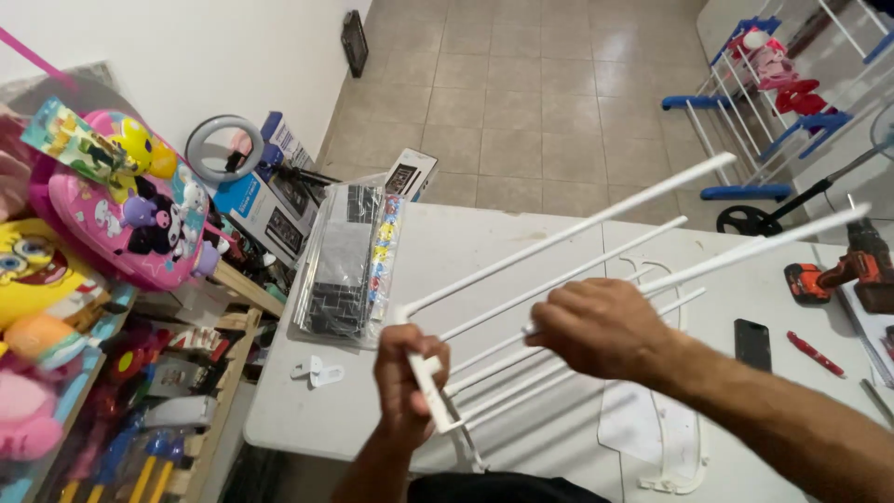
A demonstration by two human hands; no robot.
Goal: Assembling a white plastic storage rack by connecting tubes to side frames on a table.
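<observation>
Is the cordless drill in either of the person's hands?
No: the drill lies on the table, while left hand and right hand grip the white rod rack.

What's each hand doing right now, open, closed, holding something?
Left hand: closed around the end bar of the white rod rack.
Right hand: closed, gripping one of the rack's middle rods.

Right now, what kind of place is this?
Probably a home workroom or small shop. A white table holds a cordless drill, toys crowd the shelves, and both hands hold a white rod rack.
</observation>
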